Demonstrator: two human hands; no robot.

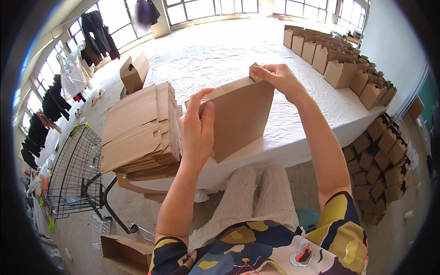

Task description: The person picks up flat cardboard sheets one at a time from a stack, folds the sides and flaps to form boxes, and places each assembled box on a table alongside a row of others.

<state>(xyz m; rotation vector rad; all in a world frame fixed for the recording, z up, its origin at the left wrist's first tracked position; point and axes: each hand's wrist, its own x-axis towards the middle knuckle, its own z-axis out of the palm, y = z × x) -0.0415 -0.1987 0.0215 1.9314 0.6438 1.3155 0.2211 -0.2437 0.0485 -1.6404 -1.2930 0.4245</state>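
Observation:
A brown cardboard box [240, 119] stands upright on the white-covered table [201, 55] in front of me, partly folded. My left hand [197, 130] grips its left edge, with the thumb against the near face and the fingers curled at the top corner. At the upper right corner, my right hand [282, 82] pinches a small raised flap [254, 72] between thumb and fingers. Just left of the box lies a tall stack of flat, unfolded cardboard blanks [133, 123], close to my left hand.
Rows of folded boxes [337, 71] line the table's right side, and more are piled on the floor [378, 160] below. An open box [134, 73] sits beyond the blanks. To the left are a wire cart [75, 172] and hanging dark clothes [96, 36]; a larger carton [126, 254] lies lower left.

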